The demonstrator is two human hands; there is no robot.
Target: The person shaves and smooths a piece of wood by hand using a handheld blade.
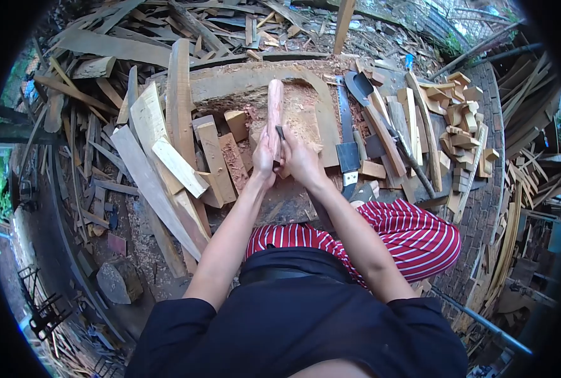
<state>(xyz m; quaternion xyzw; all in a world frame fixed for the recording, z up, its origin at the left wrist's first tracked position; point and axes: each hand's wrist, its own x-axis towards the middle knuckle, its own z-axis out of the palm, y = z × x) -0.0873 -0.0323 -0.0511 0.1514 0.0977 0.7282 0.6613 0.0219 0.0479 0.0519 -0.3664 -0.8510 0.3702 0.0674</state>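
A pinkish, rounded length of wood (275, 104) stands out from between my hands, pointing away from me over the chip-covered work block (305, 116). My left hand (265, 151) is wrapped round its lower part on the left side. Close against it on the right, my right hand (297, 156) is closed on a small dark tool (280, 132), of which a short dark piece shows beside the wood. It looks like a knife, but the fingers cover most of it. Reddish shavings (249, 116) lie around the wood.
Right of the block lie a handsaw (345, 113), a broad dark blade with a pale handle (349, 164) and a long wooden-handled tool (384, 135). Several cut wood blocks (463, 132) are heaped farther right. Long boards (157, 170) lean at left. My striped trouser leg (406, 242) is near the front.
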